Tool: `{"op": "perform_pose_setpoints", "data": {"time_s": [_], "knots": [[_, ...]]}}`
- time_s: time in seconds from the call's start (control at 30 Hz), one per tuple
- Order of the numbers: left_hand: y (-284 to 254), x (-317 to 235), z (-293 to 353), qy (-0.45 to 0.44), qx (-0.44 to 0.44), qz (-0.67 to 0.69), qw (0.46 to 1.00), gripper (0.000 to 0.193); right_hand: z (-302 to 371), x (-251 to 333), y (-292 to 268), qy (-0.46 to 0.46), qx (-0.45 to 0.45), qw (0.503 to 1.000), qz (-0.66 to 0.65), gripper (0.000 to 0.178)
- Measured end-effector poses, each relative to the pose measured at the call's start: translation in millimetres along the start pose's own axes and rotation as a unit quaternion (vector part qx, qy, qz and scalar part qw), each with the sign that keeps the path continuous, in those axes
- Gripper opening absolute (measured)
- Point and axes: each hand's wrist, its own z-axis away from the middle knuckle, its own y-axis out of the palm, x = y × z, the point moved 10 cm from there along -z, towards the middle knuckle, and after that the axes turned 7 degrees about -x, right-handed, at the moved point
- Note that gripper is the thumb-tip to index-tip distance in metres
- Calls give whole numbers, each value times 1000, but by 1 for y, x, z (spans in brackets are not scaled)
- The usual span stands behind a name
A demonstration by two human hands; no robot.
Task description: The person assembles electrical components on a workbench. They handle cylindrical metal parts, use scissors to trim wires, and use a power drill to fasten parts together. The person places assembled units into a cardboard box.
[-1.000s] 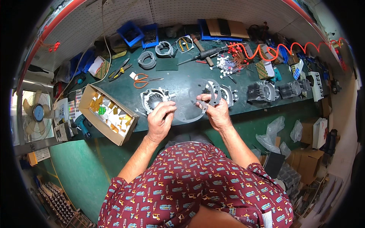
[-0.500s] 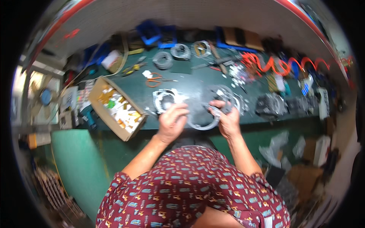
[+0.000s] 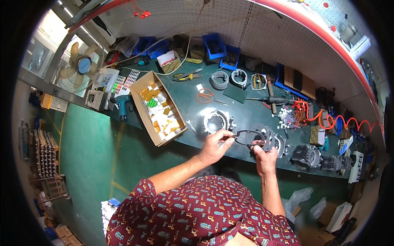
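My left hand (image 3: 216, 147) is closed, thumb and fingertips pinching the left end of a thin dark ring (image 3: 248, 131). The ring is flat, with a small tab where I grip it, and is held tilted above the bench edge. My right hand (image 3: 266, 159) grips the ring's other side, together with what look like more dark curved strips (image 3: 269, 139) fanned over the thumb. Just beyond my left hand a silver round metal housing (image 3: 208, 126) with a finned inside lies on the bench. A second pale metal housing (image 3: 281, 146) is partly hidden behind my right hand.
At left stands a cardboard box (image 3: 141, 112) of small white and yellow pieces. Scissors (image 3: 205, 97), pliers (image 3: 189, 76) and a wrench (image 3: 191, 126) lie on the green bench. Finned dark metal parts (image 3: 305, 156) sit at right, below a coiled orange hose (image 3: 326, 123).
The view has swung, so the bench lies farther right and lower in the picture. My left hand has come in toward the ring and now pinches its end; my right hand keeps its hold.
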Motion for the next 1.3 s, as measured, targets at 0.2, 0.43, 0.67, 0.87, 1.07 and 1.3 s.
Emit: {"op": "perform_pose_setpoints", "data": {"time_s": [0.2, 0.43, 0.67, 0.87, 1.07, 1.3], "knots": [[-29, 7, 40, -50, -63, 25, 996, 16, 21, -18, 26, 38, 56, 997, 45, 22], [-75, 51, 151, -96, -208, 70, 971, 16, 49, -48, -11, 46, 51, 993, 94, 26], [-92, 223, 339, -336, -356, 24, 872, 9, 124, -77, -115, 119, 34, 980, 159, 21], [-21, 322, 404, -453, -225, -17, 862, 11, 180, -88, -199, 157, -6, 957, 243, 23], [40, 367, 393, -505, -36, 16, 862, 12, 206, -66, -219, 145, 10, 960, 241, 26], [54, 363, 252, -414, -108, 214, 878, 28, 235, -44, -238, 131, -14, 968, 214, 29]]}}
